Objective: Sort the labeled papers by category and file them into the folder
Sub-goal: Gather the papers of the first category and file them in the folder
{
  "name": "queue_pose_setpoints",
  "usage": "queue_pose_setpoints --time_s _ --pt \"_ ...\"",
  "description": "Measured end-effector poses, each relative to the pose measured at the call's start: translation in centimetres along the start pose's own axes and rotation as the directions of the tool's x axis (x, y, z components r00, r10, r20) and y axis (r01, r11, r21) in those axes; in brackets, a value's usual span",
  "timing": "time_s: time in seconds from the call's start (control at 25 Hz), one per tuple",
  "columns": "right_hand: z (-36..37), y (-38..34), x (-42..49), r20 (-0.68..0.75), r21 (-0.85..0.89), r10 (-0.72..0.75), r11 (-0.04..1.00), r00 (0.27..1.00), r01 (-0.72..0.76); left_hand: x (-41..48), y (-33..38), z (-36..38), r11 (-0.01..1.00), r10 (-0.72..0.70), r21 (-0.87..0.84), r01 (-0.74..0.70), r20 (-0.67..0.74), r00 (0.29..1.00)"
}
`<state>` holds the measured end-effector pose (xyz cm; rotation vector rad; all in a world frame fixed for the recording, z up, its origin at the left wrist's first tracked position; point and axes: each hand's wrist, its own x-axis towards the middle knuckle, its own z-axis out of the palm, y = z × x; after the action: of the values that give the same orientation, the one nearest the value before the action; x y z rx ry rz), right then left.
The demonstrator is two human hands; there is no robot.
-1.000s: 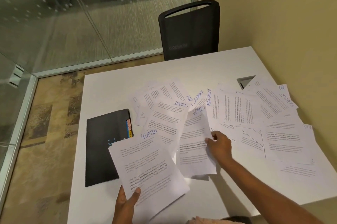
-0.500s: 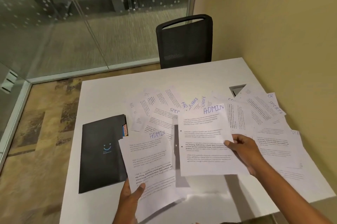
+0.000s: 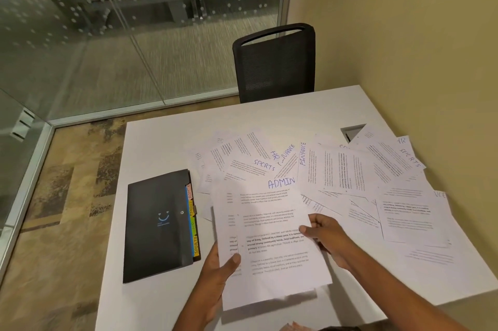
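White ADMIN sheets (image 3: 272, 225) sit lower centre, pinched by left hand (image 3: 218, 271) at the bottom-left edge and right hand (image 3: 327, 240) at the right edge. Folder (image 3: 159, 225) lies just frame-left, long axis up-frame, tabs (image 3: 194, 225) facing sheets; left hand nearer.

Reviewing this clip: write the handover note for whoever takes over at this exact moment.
Left-hand grip holds the stacked ADMIN sheets at their lower left edge.
Right-hand grip pinches their right edge.
Folder lies closed on the table, left of the sheets.
Done: ADMIN sheets in hand; nothing visibly filed.
Left: sort the loose papers (SPORTS, HR, FINANCE) spread on the table, file everything.
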<state>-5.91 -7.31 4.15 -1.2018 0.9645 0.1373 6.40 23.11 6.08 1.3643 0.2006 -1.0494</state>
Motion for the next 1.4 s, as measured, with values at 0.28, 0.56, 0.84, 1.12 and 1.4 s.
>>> queue_pose_setpoints --time_s 0.28,0.56,0.84,1.12,1.4 --pt "2.6 -0.3 -0.5 0.240 0.190 0.089 0.972 0.967 -0.137 -0.3 0.5 1.3 0.993 -0.033 0.117 0.024 0.078 0.996" --pt "3.8 -1.8 -1.1 0.115 0.077 -0.112 0.992 0.987 0.103 1.1 0.3 1.9 0.964 0.088 0.258 -0.060 -0.098 0.991" --pt "4.5 -3.6 -1.1 -0.021 -0.017 -0.172 0.985 0.985 0.172 1.8 2.5 4.7 0.958 0.197 0.239 -0.159 -0.146 0.970" --pt "4.1 -3.2 -0.6 -0.113 -0.003 -0.230 0.973 0.967 0.231 2.3 2.6 5.7 0.971 0.220 0.129 -0.201 -0.160 0.962" --pt "4.3 -2.2 -0.4 -0.151 0.021 -0.208 0.977 0.966 0.214 1.9 2.2 6.4 0.976 0.210 0.094 -0.195 -0.187 0.960"
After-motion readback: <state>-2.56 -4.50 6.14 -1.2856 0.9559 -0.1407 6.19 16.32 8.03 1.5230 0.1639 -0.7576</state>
